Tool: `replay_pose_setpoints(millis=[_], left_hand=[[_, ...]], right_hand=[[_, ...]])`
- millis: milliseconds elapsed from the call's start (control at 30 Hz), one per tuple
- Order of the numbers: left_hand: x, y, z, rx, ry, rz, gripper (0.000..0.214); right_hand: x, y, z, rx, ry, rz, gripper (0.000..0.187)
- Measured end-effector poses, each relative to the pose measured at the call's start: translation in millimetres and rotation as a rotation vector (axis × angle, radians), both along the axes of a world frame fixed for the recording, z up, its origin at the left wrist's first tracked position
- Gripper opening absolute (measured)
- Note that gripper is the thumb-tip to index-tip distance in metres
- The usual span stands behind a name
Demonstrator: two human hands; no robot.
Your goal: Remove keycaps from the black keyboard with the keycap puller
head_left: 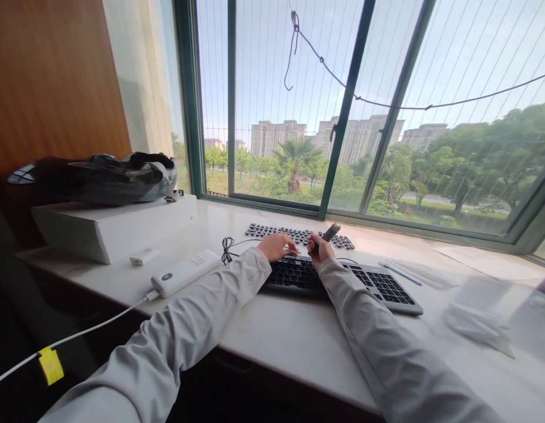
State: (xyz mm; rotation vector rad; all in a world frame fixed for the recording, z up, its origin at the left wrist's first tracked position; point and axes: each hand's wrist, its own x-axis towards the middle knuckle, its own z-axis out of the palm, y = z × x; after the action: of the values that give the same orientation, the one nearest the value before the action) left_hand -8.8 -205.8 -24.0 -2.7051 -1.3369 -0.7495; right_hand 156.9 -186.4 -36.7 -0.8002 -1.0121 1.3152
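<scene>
A black keyboard (294, 274) lies across the counter in front of me, its keycaps off and the dark key sockets bare. My left hand (278, 247) is at its upper left edge, fingers bent downward and apart, with no object visible in them. Above the keyboard's middle, my right hand (320, 248) is closed around a small black brush (332, 231), whose ragged end points up and right. Just behind both hands, loose black keycaps (269, 231) lie in rows, partly hidden by the hands.
A coiled black cable (228, 251) lies left of the keyboard. Farther left are a white power strip (184, 274), a small white block (144, 257) and a white box (118, 226) with a dark bag (109, 179) on it. A blue pen (402, 274) and clear plastic bag (477, 326) lie right.
</scene>
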Motion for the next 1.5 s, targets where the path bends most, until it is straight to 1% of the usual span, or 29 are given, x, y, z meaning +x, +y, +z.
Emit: replay_pose_setpoints(millis=[67, 133, 267, 400, 567, 667, 733, 833, 1000, 1067, 1200, 1300, 1400, 1500], left_hand=[[1, 2, -2.8, -0.060, -0.053, -0.053, 0.027], [3, 3, -6.1, -0.098, -0.081, -0.057, 0.031], [9, 4, -12.1, -0.105, -0.092, -0.031, 0.034], [12, 2, -14.1, -0.087, -0.130, -0.033, 0.033], [8, -1, -8.4, -0.072, -0.086, -0.036, 0.030], [4, -2, -1.7, -0.120, -0.022, -0.044, 0.029], [2, -3, 2.8, -0.168, 0.004, -0.034, 0.029], [1, -5, 7.1, -0.208, 0.012, -0.008, 0.027], [-2, -6, 8.2, -0.249, 0.008, -0.001, 0.026], [-3, -5, 9.1, -0.255, 0.012, 0.005, 0.027], [-6, -6, 13.2, -0.250, 0.031, 0.038, 0.028], [-6, -8, 15.5, -0.258, 0.043, 0.056, 0.030], [-6, -9, 16.0, -0.270, 0.067, 0.026, 0.030], [-6, -9, 15.3, -0.300, 0.063, -0.077, 0.024]], right_hand=[[0, -1, -0.1, -0.010, 0.105, 0.071, 0.027], [0, -3, 0.9, -0.026, 0.156, 0.098, 0.025], [-1, -5, 3.9, -0.055, 0.165, 0.085, 0.023], [-5, -9, 7.1, -0.065, 0.174, 0.093, 0.023], [-11, -14, 7.8, -0.115, 0.214, 0.155, 0.022], [-13, -15, 6.4, -0.160, 0.233, 0.163, 0.022], [-14, -14, 5.5, -0.164, 0.239, 0.166, 0.022], [-14, -14, 5.7, -0.164, 0.191, 0.138, 0.021], [-19, -17, 8.7, -0.199, 0.021, 0.109, 0.021], [-22, -20, 9.5, -0.189, -0.024, 0.103, 0.022], [-27, -22, 9.7, -0.135, -0.017, 0.067, 0.022], [-26, -20, 8.7, -0.143, 0.030, 0.076, 0.020], [-24, -17, 5.8, -0.136, 0.084, 0.135, 0.020], [-23, -15, 1.4, -0.081, 0.079, 0.194, 0.025]])
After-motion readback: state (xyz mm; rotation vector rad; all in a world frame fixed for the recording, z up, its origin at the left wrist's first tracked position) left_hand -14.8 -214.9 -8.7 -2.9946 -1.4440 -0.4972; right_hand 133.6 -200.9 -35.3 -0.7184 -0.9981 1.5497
